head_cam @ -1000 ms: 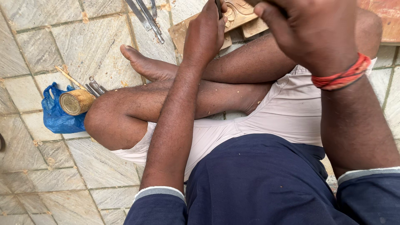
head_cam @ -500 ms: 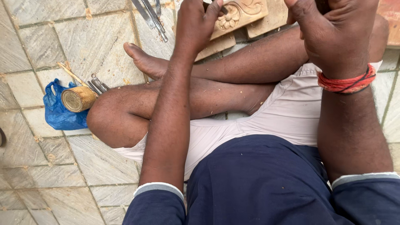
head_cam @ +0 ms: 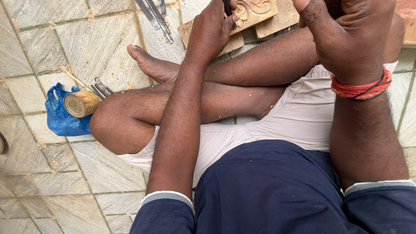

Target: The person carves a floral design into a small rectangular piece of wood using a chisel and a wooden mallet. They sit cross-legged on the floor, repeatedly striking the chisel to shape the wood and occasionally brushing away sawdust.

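Note:
My left hand (head_cam: 213,32) reaches forward over my crossed legs. Its fingers are closed on a thin dark tool (head_cam: 227,6) set against a carved wooden block (head_cam: 256,10) at the top edge. That block lies on a plain wooden board (head_cam: 187,31). My right hand (head_cam: 352,41) is a raised fist at the top right, closed around a dark handle (head_cam: 334,5) that the frame mostly cuts off. A red thread band (head_cam: 360,89) circles that wrist.
Several long metal chisels (head_cam: 152,14) lie on the stone tile floor at the top. At the left a wooden cylinder (head_cam: 80,104) rests on a blue plastic bag (head_cam: 60,120), with small metal tools (head_cam: 102,88) and a thin stick beside it. My bare foot (head_cam: 149,65) points left.
The view has tilted, so everything sits a little lower in the frame and more of the carved block shows. Both hands keep their grips; the right fist has drifted slightly right.

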